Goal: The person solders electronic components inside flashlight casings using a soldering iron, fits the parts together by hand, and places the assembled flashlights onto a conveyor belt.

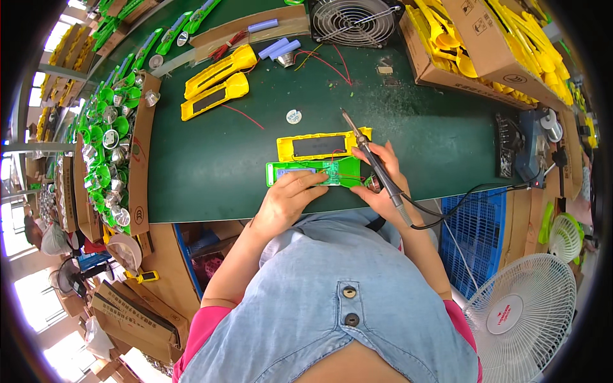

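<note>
A green torch half-shell [350,178] lies at the bench's near edge, with a green circuit board [331,171] and a blue cell [290,173] inside it. My left hand [290,196] is closed over the shell, fingertips pressed at the board. My right hand [387,185] holds a soldering iron [378,167], its tip pointing up and left, away from the board. The same hand's fingers and thumb are round the shell's right end, beside a small silver lamp cup [373,184]. Just beyond lies a yellow half-shell [313,147] with a dark strip.
Two yellow shells [217,96], blue cells [281,48] and loose wires lie farther back. A metal-grilled fan [354,22] stands at the far edge. Boxes of green torch parts [108,153] and yellow parts [485,48] flank the bench. The iron's black cord [460,207] runs right.
</note>
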A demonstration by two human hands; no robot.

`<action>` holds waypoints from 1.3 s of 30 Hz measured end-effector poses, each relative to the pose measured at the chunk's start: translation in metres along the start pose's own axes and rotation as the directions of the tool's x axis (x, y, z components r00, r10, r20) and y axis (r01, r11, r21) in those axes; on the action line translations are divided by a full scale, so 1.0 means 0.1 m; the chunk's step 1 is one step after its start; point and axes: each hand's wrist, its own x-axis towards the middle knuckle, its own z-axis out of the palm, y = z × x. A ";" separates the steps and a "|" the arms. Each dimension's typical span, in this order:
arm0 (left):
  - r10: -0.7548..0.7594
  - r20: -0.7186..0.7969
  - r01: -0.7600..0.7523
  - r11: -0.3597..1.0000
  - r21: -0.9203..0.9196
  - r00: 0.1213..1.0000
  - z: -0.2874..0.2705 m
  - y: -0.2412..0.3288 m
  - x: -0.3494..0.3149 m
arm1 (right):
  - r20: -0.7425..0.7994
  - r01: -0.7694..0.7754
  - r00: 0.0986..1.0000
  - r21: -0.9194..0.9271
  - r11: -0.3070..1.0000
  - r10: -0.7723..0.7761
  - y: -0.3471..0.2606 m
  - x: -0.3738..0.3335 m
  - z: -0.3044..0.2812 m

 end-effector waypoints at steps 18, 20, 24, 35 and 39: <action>-0.282 -0.212 0.283 0.959 -0.027 0.936 0.21 0.09 0.15 | -0.171 0.068 0.980 -0.169 0.983 -0.097 -0.26 -0.33 -0.16; -0.289 -0.209 0.278 0.957 -0.081 0.934 0.22 0.06 0.15 | -0.193 0.097 0.973 -0.159 0.982 -0.128 -0.22 -0.41 -0.14; -0.240 -0.182 0.236 0.971 -0.042 0.954 0.17 0.09 0.19 | -0.420 0.072 0.908 0.179 0.981 0.010 -0.10 -0.55 0.05; -0.460 -0.026 0.457 0.886 -0.085 0.887 0.05 0.09 0.31 | -0.466 -0.081 0.732 0.664 0.744 0.496 -0.16 -0.57 0.24; -0.420 -0.040 0.420 0.907 -0.003 0.907 0.05 0.10 0.35 | -0.458 -0.052 0.824 0.525 0.850 0.334 -0.03 -0.60 0.24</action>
